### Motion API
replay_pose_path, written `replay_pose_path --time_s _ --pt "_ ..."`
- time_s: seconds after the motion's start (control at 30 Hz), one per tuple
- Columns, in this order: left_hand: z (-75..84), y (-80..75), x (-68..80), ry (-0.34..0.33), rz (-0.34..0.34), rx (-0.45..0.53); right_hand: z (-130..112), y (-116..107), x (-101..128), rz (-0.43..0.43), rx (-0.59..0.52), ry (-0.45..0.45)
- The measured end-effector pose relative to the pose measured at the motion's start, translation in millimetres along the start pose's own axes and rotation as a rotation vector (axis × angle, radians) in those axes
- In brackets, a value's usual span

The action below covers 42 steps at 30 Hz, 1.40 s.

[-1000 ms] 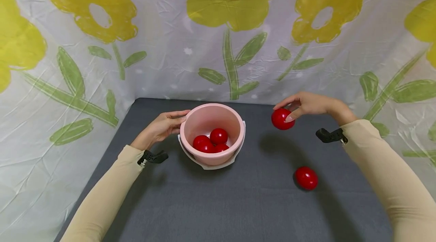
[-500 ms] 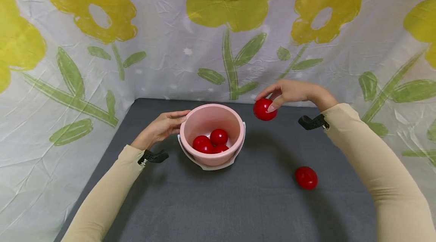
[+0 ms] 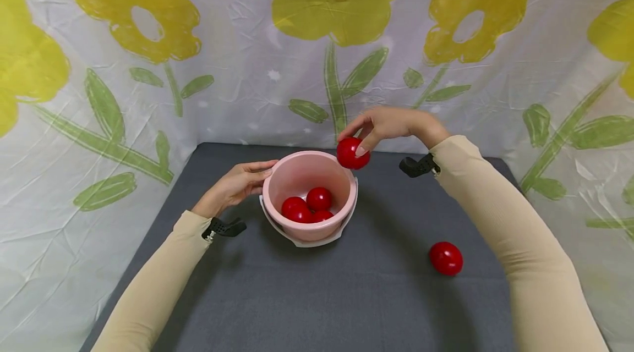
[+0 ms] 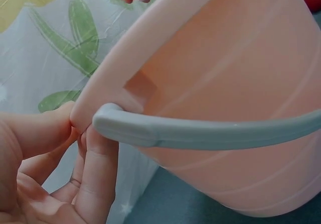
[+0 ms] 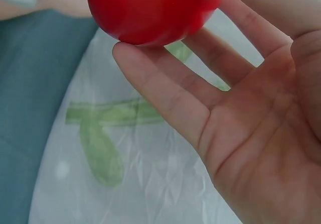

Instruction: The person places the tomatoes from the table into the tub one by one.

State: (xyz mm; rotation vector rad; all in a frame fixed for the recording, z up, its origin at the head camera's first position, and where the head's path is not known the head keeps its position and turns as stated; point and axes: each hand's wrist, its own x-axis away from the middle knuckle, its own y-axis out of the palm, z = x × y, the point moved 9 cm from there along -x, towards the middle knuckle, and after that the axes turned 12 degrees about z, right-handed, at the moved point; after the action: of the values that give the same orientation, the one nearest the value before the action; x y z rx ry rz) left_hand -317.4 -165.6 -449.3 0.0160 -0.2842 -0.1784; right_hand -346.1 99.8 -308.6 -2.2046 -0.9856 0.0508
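In the head view my right hand [image 3: 383, 125] pinches a glossy red ball [image 3: 353, 153] between thumb and fingers. The ball hangs in the air at the far right rim of a pink bucket [image 3: 309, 236]. Its underside shows close up in the right wrist view, as a red ball [image 5: 150, 13] at the fingertips. My left hand [image 3: 236, 186] holds the bucket's left rim. The left wrist view shows the left thumb and fingers [image 4: 99, 179] pinching that rim beside the pale handle [image 4: 200, 133]. Three red balls [image 3: 318, 198] are visible inside the bucket.
Another red ball [image 3: 446, 258] lies on the dark grey tabletop [image 3: 307, 297], to the right of the bucket. Behind and at both sides hangs a white curtain [image 3: 247, 88] printed with yellow flowers. The bucket's handle is lowered along its front.
My right hand has carried the red ball left and slightly up, from over the right part of the table to the bucket's rim. The left hand and bucket have stayed put.
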Motion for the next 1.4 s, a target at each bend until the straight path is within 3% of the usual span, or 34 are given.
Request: replay_pose_path --time_s 0.5,0.83,1.4 --pt "0.4 -0.1 0.2 -0.015 0.014 -0.042 -27 39 -44 -0.099 0.008 -0.055" --pt "-1.9 -0.7 1.9 -0.023 0.002 -0.026 -38 67 -70 -0.153 -0.007 -0.043" --pt "-1.4 -1.8 3.5 -0.028 -0.006 -0.02 -43 100 -88 -0.211 0.072 -0.132"
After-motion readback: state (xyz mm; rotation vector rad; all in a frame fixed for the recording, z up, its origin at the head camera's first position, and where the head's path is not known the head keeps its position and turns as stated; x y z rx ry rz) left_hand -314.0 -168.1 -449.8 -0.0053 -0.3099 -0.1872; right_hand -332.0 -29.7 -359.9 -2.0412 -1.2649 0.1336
